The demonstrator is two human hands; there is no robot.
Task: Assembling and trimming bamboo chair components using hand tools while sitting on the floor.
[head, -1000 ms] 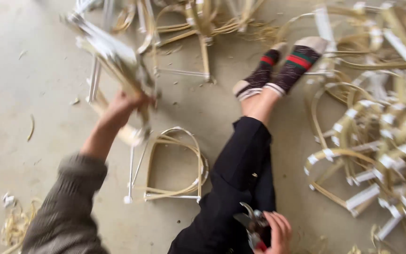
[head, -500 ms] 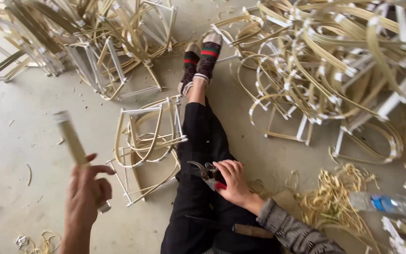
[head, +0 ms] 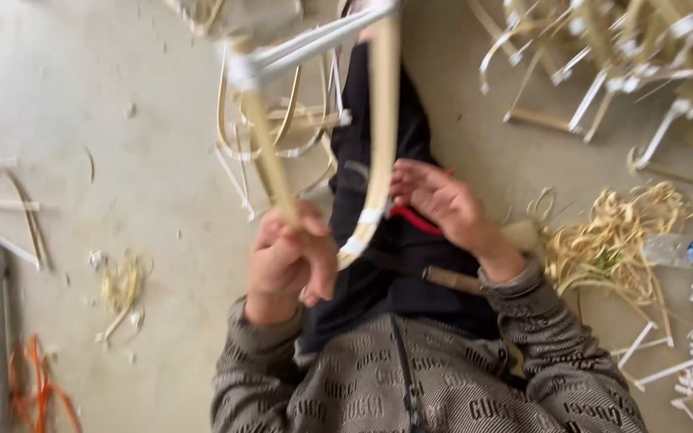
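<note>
1. Left hand (head: 286,261): fingers curled into a fist around one straight cane rod of a bamboo frame (head: 314,120), gripping it low on the rod. The hand is raised in front of the chest.
2. Bamboo frame: held up between the head camera and the lap. A white-taped bar runs across its top, and a curved strip comes down its right side with white tape near the lower end. That lower end sits just beside the left hand's thumb.
3. Right hand (head: 443,200): open, fingers loosely spread and slightly bent, palm toward the curved strip. Fingertips are near the strip; contact cannot be told because of blur.
4. Red-handled tool (head: 415,218): lies on the dark trousers under the right hand, mostly hidden.
5. Second frame (head: 282,136) lies on the concrete floor (head: 82,96) behind the held one.
6. Right of the person: a heap of cane shavings (head: 611,240), a plastic bottle (head: 687,252), and a pile of taped frames (head: 619,72) further off.
7. Left floor: scattered offcuts and an orange cord (head: 38,385).
</note>
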